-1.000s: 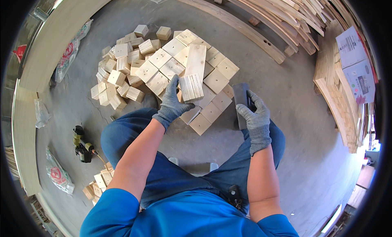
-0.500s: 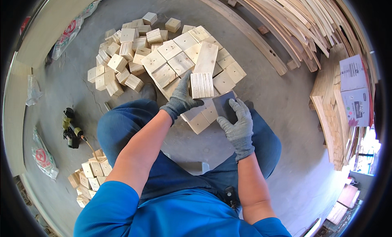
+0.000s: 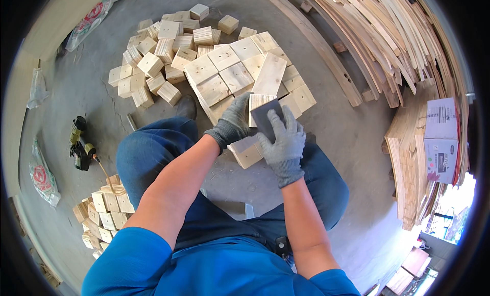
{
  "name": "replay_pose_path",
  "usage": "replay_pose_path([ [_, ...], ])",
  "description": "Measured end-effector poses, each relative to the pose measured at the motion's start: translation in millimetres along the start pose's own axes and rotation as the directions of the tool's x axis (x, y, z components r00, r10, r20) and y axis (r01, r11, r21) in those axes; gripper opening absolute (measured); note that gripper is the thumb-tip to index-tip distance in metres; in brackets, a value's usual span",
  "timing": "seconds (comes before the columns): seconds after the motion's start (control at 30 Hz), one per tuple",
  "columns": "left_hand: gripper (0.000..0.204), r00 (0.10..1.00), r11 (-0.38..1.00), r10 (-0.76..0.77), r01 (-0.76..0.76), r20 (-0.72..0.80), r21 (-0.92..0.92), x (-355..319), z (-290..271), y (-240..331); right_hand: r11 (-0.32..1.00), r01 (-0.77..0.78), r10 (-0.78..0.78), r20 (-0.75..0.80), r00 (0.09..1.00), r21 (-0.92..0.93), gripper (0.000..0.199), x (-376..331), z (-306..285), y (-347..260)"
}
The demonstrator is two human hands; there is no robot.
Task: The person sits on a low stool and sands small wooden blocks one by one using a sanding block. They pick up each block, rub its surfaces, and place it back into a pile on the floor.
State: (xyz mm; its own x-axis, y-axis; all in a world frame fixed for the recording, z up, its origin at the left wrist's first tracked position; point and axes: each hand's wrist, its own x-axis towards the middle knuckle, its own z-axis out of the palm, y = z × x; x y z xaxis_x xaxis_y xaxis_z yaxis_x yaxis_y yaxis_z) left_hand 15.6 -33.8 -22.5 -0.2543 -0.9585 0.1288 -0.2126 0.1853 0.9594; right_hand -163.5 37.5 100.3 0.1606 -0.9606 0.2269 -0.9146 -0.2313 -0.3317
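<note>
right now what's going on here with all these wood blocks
A person in a blue shirt and jeans sits on a grey concrete floor, both hands in grey knit gloves. The left hand steadies a pale square wooden block, while the right hand presses a dark grey flat pad against it. More pale blocks lie ahead, and a dark power tool lies to the left.

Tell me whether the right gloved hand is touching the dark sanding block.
Touching. The head view shows the right hand laid flat on the dark block, fingers draped over it, no gap, pressing it on the wood block.
</note>
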Motion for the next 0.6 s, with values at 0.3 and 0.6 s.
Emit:
replay_pose_path([
  [0.3,0.120,1.000,0.997,0.000,0.002,-0.028,0.073,0,8,-11,0.984,-0.125,0.126,0.006,0.992,-0.128,0.062,99,14,14],
  [0.6,0.117,1.000,0.999,-0.006,0.006,-0.005,-0.048,-1,8,-11,0.986,-0.105,0.106,0.001,0.994,-0.130,0.068,14,2,-3],
])
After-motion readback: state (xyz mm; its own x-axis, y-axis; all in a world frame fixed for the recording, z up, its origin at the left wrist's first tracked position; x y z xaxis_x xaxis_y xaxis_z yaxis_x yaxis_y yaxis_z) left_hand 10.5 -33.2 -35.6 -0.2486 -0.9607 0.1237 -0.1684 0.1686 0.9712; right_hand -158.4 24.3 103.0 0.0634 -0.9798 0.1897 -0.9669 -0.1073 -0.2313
